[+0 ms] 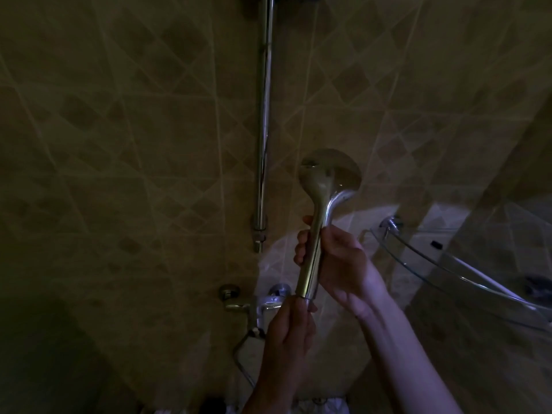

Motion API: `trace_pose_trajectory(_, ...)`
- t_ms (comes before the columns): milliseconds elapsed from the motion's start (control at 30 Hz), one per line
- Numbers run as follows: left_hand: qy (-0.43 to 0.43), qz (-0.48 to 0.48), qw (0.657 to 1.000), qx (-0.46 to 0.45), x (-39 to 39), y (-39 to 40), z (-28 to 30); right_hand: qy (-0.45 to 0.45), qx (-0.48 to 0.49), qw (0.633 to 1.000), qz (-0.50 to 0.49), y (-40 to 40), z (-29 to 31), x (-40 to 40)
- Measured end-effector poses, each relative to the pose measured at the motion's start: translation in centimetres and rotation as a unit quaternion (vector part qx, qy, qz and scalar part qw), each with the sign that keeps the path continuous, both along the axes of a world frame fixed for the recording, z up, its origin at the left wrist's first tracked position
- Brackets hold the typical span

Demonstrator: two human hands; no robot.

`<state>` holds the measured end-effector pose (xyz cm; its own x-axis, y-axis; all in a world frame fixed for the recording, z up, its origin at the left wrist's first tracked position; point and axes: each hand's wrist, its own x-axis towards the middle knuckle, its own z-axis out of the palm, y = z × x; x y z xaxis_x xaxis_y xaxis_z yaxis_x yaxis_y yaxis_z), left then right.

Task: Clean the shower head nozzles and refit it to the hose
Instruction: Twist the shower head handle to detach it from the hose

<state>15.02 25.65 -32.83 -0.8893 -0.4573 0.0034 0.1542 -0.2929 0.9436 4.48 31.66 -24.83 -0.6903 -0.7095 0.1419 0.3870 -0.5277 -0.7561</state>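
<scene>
Nearest, left hand [288, 330] raised from below, fingers bunched and pinched around something at the bottom end of the shower head [324, 201] handle; too dark and too hidden to tell whether that is the hose nut. Just above and to the right, right hand [337, 261] wrapped around the middle of the handle, fingertips [301, 240] curling out on its left side, thumb side toward the camera. Shower head held upright between both hands, round chrome back facing the camera, nozzle face turned away toward the wall and out of sight. Behind and to the left of the left hand, a chrome tap [260, 303] fixed to the wall, with a thin hose [242, 366] looping down from under it and passing out of view behind the left wrist. Above the tap and left of the right hand, a vertical chrome rail [264, 115] running up the wall. To the right of the right hand, a curved glass corner shelf [448, 264], well apart. Farthest back, beige patterned tiles [134, 130], dim except for a brighter patch of light around the hands.
</scene>
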Motion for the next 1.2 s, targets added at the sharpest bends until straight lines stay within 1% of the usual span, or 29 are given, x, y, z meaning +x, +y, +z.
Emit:
trace_pose_trajectory(33, 0.004, -0.008, 1.000, 0.001, 0.0, 0.0, 0.0, -0.016, -0.028, 0.999, 0.034, 0.1, -0.3, -0.3)
trace_pose_trajectory(67, 0.009, -0.012, 1.000, 0.001, -0.1, 0.0, -0.1, -0.018, -0.037, 0.998, 0.048, 0.3, -0.7, -0.6)
trace_pose_trajectory(133, 0.008, -0.013, 1.000, 0.009, -0.2, -0.1, -0.3, -0.006, -0.033, 0.998, 0.049, 0.3, -1.1, -0.8)
trace_pose_trajectory(167, 0.007, -0.010, 1.000, 0.016, -0.2, -0.3, -0.3, 0.002, -0.015, 0.999, 0.035, 0.2, -1.1, -0.7)
trace_pose_trajectory(233, 0.018, 0.001, 1.000, 0.015, -0.4, -0.5, -0.4, 0.048, 0.067, 0.996, -0.032, 0.0, -0.4, -0.4)
trace_pose_trajectory(300, 0.025, 0.023, 0.999, -0.022, -0.7, -0.8, -0.8, 0.117, 0.163, 0.973, -0.113, -0.3, 0.4, -0.1)
trace_pose_trajectory(400, 0.022, 0.040, 0.996, -0.071, -1.3, -0.8, -1.8, 0.228, 0.233, 0.924, -0.200, -0.8, 1.2, 0.7)
trace_pose_trajectory(467, 0.009, 0.041, 0.995, -0.094, -1.5, -0.7, -2.4, 0.266, 0.261, 0.891, -0.257, -1.2, 1.0, 1.4)
trace_pose_trajectory(533, -0.005, 0.043, 0.994, -0.104, -1.5, -0.6, -3.2, 0.273, 0.275, 0.873, -0.297, -1.5, 0.4, 1.7)
trace_pose_trajectory(600, -0.012, 0.038, 0.993, -0.108, -1.2, -0.7, -3.7, 0.257, 0.283, 0.872, -0.306, -1.4, -0.3, 1.8)
trace_pose_trajectory(667, -0.016, 0.032, 0.995, -0.097, -0.8, -0.8, -4.0, 0.232, 0.290, 0.880, -0.295, -1.0, -0.9, 1.7)
trace_pose_trajectory(767, -0.023, 0.024, 0.995, -0.090, -0.3, -1.1, -4.7, 0.195, 0.283, 0.906, -0.245, -0.4, -1.6, 2.0)
trace_pose_trajectory(867, -0.036, -0.009, 0.997, -0.063, 0.4, -1.3, -5.6, 0.095, 0.225, 0.952, -0.186, 0.1, -2.7, 2.3)
trace_pose_trajectory(933, -0.044, -0.037, 0.998, -0.033, 1.2, -1.4, -6.3, 0.036, 0.179, 0.972, -0.148, 0.2, -4.1, 2.2)
trace_pose_trajectory(1000, -0.061, -0.057, 0.996, -0.041, 2.0, -1.4, -7.5, -0.036, 0.116, 0.988, -0.097, 0.5, -6.0, 2.2)
trace_pose_trajectory(1067, -0.077, -0.068, 0.994, -0.047, 2.7, -1.5, -9.1, -0.085, 0.066, 0.993, -0.044, 0.9, -8.0, 2.3)
trace_pose_trajectory(1100, -0.087, -0.074, 0.992, -0.049, 3.2, -1.4, -9.5, -0.097, 0.057, 0.993, -0.026, 1.1, -8.9, 2.6)
trace_pose_trajectory(1200, -0.110, -0.082, 0.989, -0.062, 5.0, -1.2, -10.4, -0.115, 0.092, 0.989, -0.023, 1.5, -11.0, 3.5)
